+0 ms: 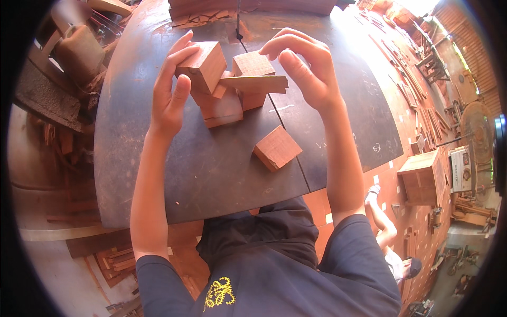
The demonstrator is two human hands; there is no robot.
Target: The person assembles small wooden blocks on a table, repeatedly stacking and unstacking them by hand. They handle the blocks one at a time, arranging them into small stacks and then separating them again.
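Several reddish-brown wooden blocks are grouped on the dark table (195, 174). An upper block (206, 66) sits tilted on a lower block (224, 108). Beside them is another block (253, 64), and a thin wooden strip (253, 83) lies across the group, its right end jutting out. Nearer to me, a single block (278, 148) rests apart. My left hand (171, 90) is open, its stretched fingers along the upper block's left side, seemingly touching it. My right hand (309, 66) is open and curved, thumb apart, fingertips close to the right-hand block; contact is unclear.
A narrow slot (288, 127) runs through the tabletop toward a reddish wooden piece (253, 5) at the far edge. At right stand a wooden box (422, 177) and a large round fan (477, 132). Another person (396, 259) is on the floor at lower right.
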